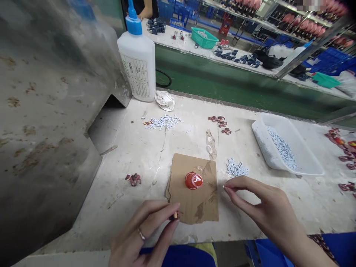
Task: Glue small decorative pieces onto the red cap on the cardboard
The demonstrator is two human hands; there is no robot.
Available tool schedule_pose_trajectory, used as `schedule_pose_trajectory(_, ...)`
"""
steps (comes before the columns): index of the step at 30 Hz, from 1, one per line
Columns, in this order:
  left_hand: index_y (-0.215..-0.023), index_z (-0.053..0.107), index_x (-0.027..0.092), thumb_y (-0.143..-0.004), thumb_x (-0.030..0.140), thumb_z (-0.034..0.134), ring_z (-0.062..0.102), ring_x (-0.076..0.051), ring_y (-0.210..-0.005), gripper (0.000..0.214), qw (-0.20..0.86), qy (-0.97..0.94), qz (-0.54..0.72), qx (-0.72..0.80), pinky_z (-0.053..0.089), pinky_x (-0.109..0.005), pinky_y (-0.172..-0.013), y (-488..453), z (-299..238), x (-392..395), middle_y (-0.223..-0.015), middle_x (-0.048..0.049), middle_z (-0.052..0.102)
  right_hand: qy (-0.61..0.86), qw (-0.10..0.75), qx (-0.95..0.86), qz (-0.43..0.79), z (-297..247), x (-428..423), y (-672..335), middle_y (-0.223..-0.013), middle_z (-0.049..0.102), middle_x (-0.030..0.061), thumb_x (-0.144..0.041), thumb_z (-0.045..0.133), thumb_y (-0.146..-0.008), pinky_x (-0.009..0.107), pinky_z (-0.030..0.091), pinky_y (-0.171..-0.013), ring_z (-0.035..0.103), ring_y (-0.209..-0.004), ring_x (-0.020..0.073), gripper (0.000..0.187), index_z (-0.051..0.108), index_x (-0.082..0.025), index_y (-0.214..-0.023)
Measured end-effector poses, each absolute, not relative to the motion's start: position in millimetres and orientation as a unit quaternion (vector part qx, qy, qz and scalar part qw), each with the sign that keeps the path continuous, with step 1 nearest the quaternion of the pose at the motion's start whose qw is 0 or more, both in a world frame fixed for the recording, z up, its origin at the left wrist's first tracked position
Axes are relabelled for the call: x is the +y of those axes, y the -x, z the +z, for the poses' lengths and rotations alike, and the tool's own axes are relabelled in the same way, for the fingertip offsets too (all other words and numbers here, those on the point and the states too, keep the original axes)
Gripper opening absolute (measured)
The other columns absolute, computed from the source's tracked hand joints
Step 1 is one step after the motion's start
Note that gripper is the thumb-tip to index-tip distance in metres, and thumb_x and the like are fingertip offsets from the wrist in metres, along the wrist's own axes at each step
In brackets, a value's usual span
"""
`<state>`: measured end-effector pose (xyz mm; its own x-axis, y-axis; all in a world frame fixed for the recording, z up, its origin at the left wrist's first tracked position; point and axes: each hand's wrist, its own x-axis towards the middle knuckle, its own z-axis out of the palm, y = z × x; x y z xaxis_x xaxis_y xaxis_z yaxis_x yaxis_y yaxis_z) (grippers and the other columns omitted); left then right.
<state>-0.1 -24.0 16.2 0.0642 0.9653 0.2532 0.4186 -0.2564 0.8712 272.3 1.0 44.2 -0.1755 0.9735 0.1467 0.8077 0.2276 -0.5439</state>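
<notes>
My left hand (147,230) pinches a small dark piece (175,215) between thumb and fingers at the near edge of a brown cardboard sheet (194,200). My right hand (258,202) hovers just right of the cardboard, thumb and forefinger pinched on something tiny and pale that is too small to make out. A red cap (194,180) holding a white liquid sits on the cardboard between the hands. A small heap of pale blue bits (236,168) lies just beyond my right hand.
A white glue bottle (138,59) with a blue nozzle stands at the back left beside a grey metal housing (50,111). A white tray (300,163) of pale bits sits right. Dark red pieces (219,122) and more pale bits (164,122) are scattered about.
</notes>
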Motion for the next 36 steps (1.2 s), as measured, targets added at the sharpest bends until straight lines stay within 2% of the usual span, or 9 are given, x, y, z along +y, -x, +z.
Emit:
schedule_pose_trajectory(6,-0.120,0.067,0.039,-0.096,0.017,0.062,0.069,0.004,-0.091,0.033,0.335,-0.658,0.427,0.521,0.047,0.002,-0.089,-2.6,16.7,-22.3,-0.106,0.0137,0.070,0.562,0.306,-0.717,0.275,50.4,15.7,-241.6,-0.091,0.078,-0.0001,-0.021,0.070,-0.095,0.029,0.061,-0.071,0.074,-0.081,0.0174,0.006,0.073,-0.026,-0.094)
schedule_pose_trajectory(11,-0.109,0.069,0.035,-0.094,0.016,0.064,0.071,0.000,-0.089,0.025,0.345,-0.648,0.445,0.513,0.053,-0.003,-0.086,-5.8,17.4,-22.0,-0.100,0.0129,0.073,0.540,0.324,-0.731,0.263,48.2,25.4,-234.3,-0.091,0.079,0.0027,-0.017,0.068,-0.094,0.032,0.065,-0.071,0.076,-0.081,0.0199,0.011,0.076,-0.025,-0.092)
schedule_pose_trajectory(16,-0.109,0.069,0.038,-0.090,0.018,0.069,0.072,0.002,-0.088,0.028,0.353,-0.632,0.442,0.531,0.050,0.003,-0.089,-4.3,16.6,-22.1,-0.102,0.0165,0.075,0.519,0.326,-0.752,0.242,45.3,23.8,-233.7,-0.100,0.080,0.0014,-0.010,0.066,-0.094,0.029,0.065,-0.077,0.077,-0.087,0.0181,0.021,0.076,-0.026,-0.103)
schedule_pose_trajectory(21,-0.111,0.069,0.039,-0.089,0.015,0.070,0.072,0.004,-0.085,0.032,0.367,-0.625,0.450,0.522,0.048,0.006,-0.087,-4.4,18.1,-19.6,-0.100,0.0193,0.075,0.514,0.318,-0.763,0.231,42.2,21.6,-236.7,-0.101,0.079,-0.0004,-0.007,0.065,-0.095,0.026,0.064,-0.079,0.076,-0.089,0.0153,0.022,0.073,-0.026,-0.104)
schedule_pose_trajectory(24,-0.110,0.069,0.036,-0.089,0.012,0.069,0.072,0.003,-0.090,0.031,0.357,-0.633,0.459,0.512,0.049,0.003,-0.091,-7.0,18.1,-18.5,-0.103,0.0167,0.075,0.519,0.323,-0.758,0.228,43.0,20.8,-236.7,-0.098,0.078,-0.0013,-0.007,0.067,-0.094,0.026,0.063,-0.080,0.075,-0.089,0.0148,0.023,0.072,-0.027,-0.104)
schedule_pose_trajectory(30,-0.109,0.070,0.035,-0.089,0.021,0.074,0.073,0.001,-0.083,0.025,0.344,-0.647,0.468,0.494,0.052,0.002,-0.088,-9.8,16.0,-18.5,-0.101,0.0158,0.076,0.492,0.387,-0.721,0.297,58.9,10.9,-223.0,-0.092,0.078,-0.0018,-0.005,0.068,-0.090,0.025,0.063,-0.076,0.075,-0.088,0.0147,0.026,0.074,-0.029,-0.100)
schedule_pose_trajectory(36,-0.111,0.069,0.035,-0.089,0.023,0.074,0.076,-0.007,-0.084,0.025,0.355,-0.664,0.464,0.466,0.062,-0.009,-0.082,-8.9,16.5,-18.3,-0.102,0.0126,0.077,0.432,0.415,-0.694,0.399,63.4,4.0,-205.3,-0.092,0.079,0.0034,0.000,0.069,-0.086,0.025,0.065,-0.073,0.077,-0.083,0.0161,0.025,0.074,-0.022,-0.097)
